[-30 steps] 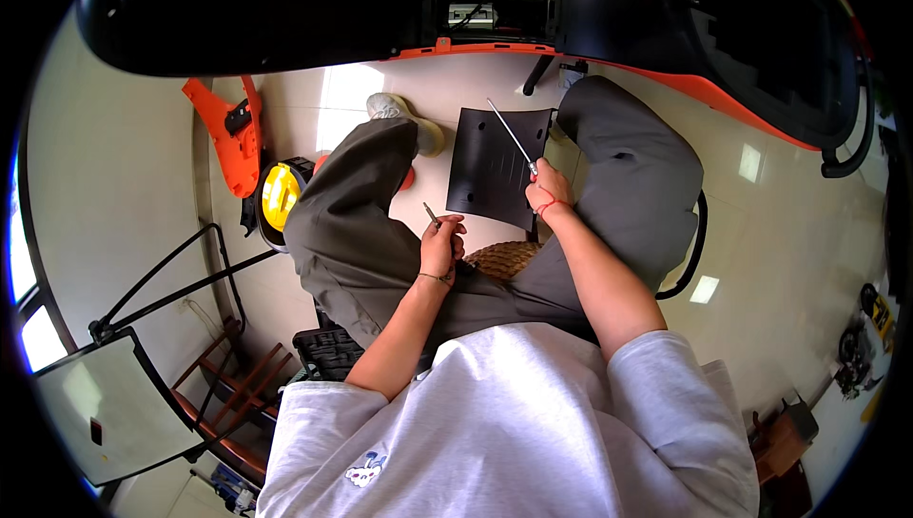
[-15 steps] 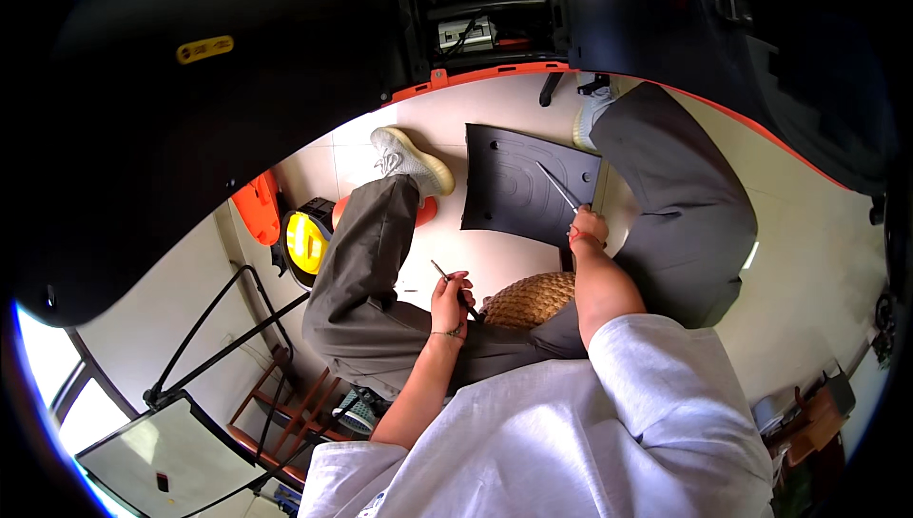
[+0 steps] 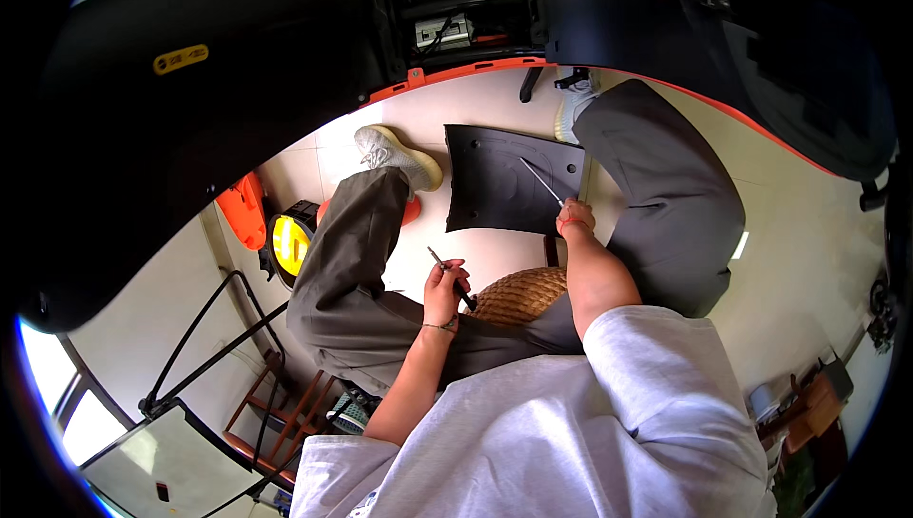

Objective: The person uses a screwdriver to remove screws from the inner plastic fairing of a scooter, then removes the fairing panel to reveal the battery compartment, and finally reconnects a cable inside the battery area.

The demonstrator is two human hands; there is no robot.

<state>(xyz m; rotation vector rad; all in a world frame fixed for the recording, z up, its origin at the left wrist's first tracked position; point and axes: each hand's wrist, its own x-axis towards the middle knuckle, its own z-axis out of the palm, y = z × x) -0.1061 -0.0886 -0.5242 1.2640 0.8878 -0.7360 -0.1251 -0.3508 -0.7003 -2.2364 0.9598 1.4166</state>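
Observation:
My right hand (image 3: 576,217) is closed around a long screwdriver (image 3: 542,183) with a thin silver shaft; its handle is hidden in my fist. The shaft reaches up and left over a dark curved panel (image 3: 475,196), which lies on the floor between my feet. I cannot tell whether the tip touches it. Above my bent left leg, my left hand (image 3: 441,293) grips a slim dark tool (image 3: 465,297) between thumb and fingers, its narrow end pointing up and left. Beside that hand is a round woven seat (image 3: 521,297), partly covered by my right arm and leg.
Across the top stretches a large black body (image 3: 238,33) with orange trim and an open bay (image 3: 463,6) holding cables and a silver box. On the left are an orange part (image 3: 243,212), a yellow-and-black item (image 3: 289,244), a black tubular frame (image 3: 204,347) and a wooden chair (image 3: 285,418).
The whole scene has shifted slightly left in the view. Both hands keep their grips, and the screwdriver stays over nearly the same part of the panel.

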